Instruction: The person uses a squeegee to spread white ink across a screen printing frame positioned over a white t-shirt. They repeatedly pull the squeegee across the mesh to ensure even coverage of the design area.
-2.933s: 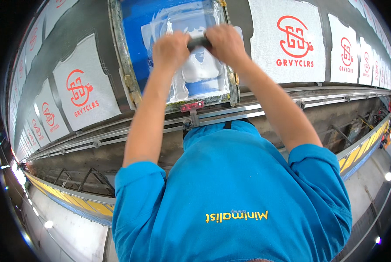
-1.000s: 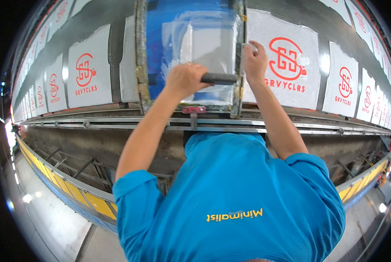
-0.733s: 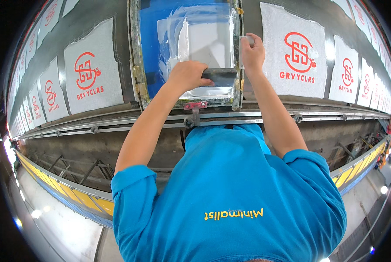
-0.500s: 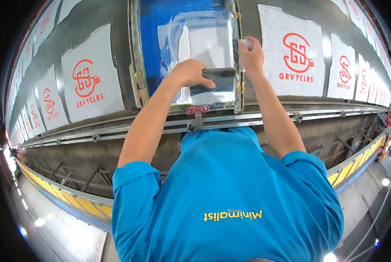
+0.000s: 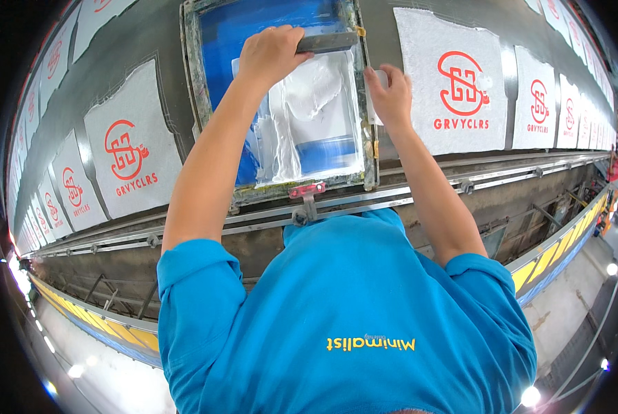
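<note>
My left hand (image 5: 267, 55) is closed round the left part of a dark squeegee (image 5: 330, 42), which lies crosswise near the far end of a screen-printing frame (image 5: 200, 90). Thick white ink (image 5: 281, 141) is spread in streaks and ridges over the blue-bordered mesh (image 5: 220, 41), on the near side of the squeegee. At the frame's right side, my right hand (image 5: 394, 96) has its fingers curled at a white handle-like piece (image 5: 373, 103). The palm hides part of that piece.
White fabric panels with red prints lie in rows on the dark table, one (image 5: 454, 83) right of the frame and another (image 5: 131, 131) to its left. Along the near edge runs a metal rail (image 5: 419, 193), with a red clamp (image 5: 307, 190) at the frame.
My left hand has pushed the squeegee from the near end to the far end of the screen, uncovering streaked white ink. My right hand stays by the frame's right side.
</note>
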Demonstrator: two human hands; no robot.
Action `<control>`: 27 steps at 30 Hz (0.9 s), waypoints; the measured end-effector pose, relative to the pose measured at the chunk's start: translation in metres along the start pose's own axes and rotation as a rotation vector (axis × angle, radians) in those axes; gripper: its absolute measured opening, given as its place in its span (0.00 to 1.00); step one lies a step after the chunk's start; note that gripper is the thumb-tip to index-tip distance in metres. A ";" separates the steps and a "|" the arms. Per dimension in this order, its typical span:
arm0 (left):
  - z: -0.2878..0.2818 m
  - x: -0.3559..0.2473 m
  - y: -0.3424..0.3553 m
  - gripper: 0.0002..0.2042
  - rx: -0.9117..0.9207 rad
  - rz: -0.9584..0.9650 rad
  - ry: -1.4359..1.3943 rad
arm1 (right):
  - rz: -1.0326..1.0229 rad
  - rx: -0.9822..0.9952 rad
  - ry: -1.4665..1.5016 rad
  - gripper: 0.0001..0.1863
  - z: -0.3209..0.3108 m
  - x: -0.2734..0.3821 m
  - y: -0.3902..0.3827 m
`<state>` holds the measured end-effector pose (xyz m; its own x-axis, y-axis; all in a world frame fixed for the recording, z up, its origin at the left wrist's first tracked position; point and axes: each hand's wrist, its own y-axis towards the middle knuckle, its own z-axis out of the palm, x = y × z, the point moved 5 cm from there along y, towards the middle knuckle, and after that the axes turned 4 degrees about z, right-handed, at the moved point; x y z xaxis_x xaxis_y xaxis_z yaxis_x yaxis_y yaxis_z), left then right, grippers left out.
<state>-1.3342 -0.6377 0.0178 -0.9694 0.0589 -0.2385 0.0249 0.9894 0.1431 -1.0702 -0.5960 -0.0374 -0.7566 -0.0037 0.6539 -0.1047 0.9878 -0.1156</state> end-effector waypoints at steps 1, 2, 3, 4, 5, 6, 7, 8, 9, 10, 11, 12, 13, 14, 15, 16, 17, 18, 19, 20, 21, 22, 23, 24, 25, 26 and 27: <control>0.003 -0.001 -0.005 0.17 -0.018 0.011 0.010 | -0.259 -0.148 -0.014 0.29 -0.010 0.028 0.004; 0.006 0.000 -0.006 0.17 -0.012 0.010 0.008 | -0.519 -0.293 -0.028 0.31 -0.018 0.057 0.011; 0.005 0.001 -0.003 0.17 -0.011 0.016 0.010 | -0.682 -0.211 -0.009 0.28 -0.020 0.085 0.022; 0.003 0.003 0.000 0.17 -0.014 0.020 0.014 | -0.848 -0.129 0.010 0.25 -0.018 0.110 0.031; 0.002 0.003 0.003 0.16 0.008 0.003 0.015 | -0.823 0.014 -0.094 0.23 -0.006 0.121 0.042; 0.000 0.002 0.006 0.16 0.032 -0.017 0.015 | -0.794 0.160 -0.197 0.21 0.008 0.127 0.051; 0.001 0.003 0.006 0.16 0.058 -0.042 0.011 | -0.762 0.313 -0.301 0.19 0.024 0.126 0.055; -0.002 0.001 0.005 0.16 0.012 -0.036 0.016 | -0.789 0.267 -0.296 0.17 0.026 0.126 0.054; -0.003 -0.001 0.001 0.15 -0.025 -0.033 0.020 | -0.811 0.228 -0.286 0.14 0.030 0.124 0.051; -0.004 -0.005 -0.005 0.14 -0.063 -0.030 0.025 | -0.833 0.187 -0.277 0.13 0.031 0.122 0.046; 0.000 -0.012 -0.019 0.13 -0.066 -0.024 0.008 | -0.838 0.205 -0.263 0.11 0.031 0.113 0.033; 0.004 -0.025 -0.034 0.12 -0.073 -0.007 -0.008 | -0.839 0.210 -0.250 0.10 0.022 0.103 0.012; 0.006 -0.040 -0.055 0.10 -0.100 -0.009 -0.030 | -0.844 0.216 -0.233 0.09 0.015 0.092 -0.010; 0.011 -0.056 -0.079 0.07 -0.125 0.015 -0.036 | -0.891 0.188 -0.163 0.10 0.013 0.075 -0.033; 0.020 -0.068 -0.103 0.05 -0.079 -0.014 -0.016 | -0.874 0.213 -0.185 0.12 0.009 0.062 -0.055; 0.018 -0.083 -0.121 0.05 -0.031 -0.046 -0.008 | -0.850 0.254 -0.193 0.13 0.004 0.052 -0.075; 0.011 -0.095 -0.132 0.07 -0.001 -0.084 -0.074 | -0.819 0.299 -0.182 0.16 -0.002 0.048 -0.090; 0.006 -0.103 -0.138 0.09 0.002 -0.086 -0.128 | -0.787 0.344 -0.160 0.17 -0.009 0.045 -0.101; 0.008 -0.100 -0.135 0.11 0.098 -0.085 -0.158 | -0.795 0.368 -0.147 0.17 -0.009 0.045 -0.098; 0.009 -0.093 -0.130 0.13 0.195 -0.083 -0.189 | -0.802 0.393 -0.134 0.16 -0.007 0.047 -0.091; 0.007 -0.085 -0.119 0.14 0.296 -0.112 -0.177 | -0.771 0.468 -0.176 0.16 -0.003 0.053 -0.078; 0.009 -0.072 -0.100 0.16 0.395 -0.134 -0.170 | -0.735 0.539 -0.224 0.16 0.001 0.062 -0.056; 0.008 -0.057 -0.079 0.19 0.423 -0.140 -0.178 | -0.774 0.509 -0.188 0.16 -0.001 0.077 -0.036; 0.002 -0.045 -0.058 0.20 0.302 -0.102 -0.123 | -0.779 0.439 -0.217 0.15 0.004 0.084 -0.012; -0.002 -0.030 -0.037 0.20 0.264 -0.111 -0.084 | -0.839 0.366 -0.210 0.14 0.009 0.097 0.009; -0.004 -0.015 -0.017 0.22 0.279 -0.117 -0.031 | -0.868 0.326 -0.213 0.13 0.013 0.109 0.029; -0.008 -0.007 -0.005 0.21 0.190 -0.081 -0.027 | -0.894 0.250 -0.248 0.12 0.015 0.119 0.043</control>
<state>-1.3298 -0.6438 0.0267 -0.9633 -0.0213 -0.2674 -0.0051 0.9981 -0.0612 -1.1744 -0.5564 0.0242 -0.4423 -0.8005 0.4043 -0.8222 0.5421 0.1738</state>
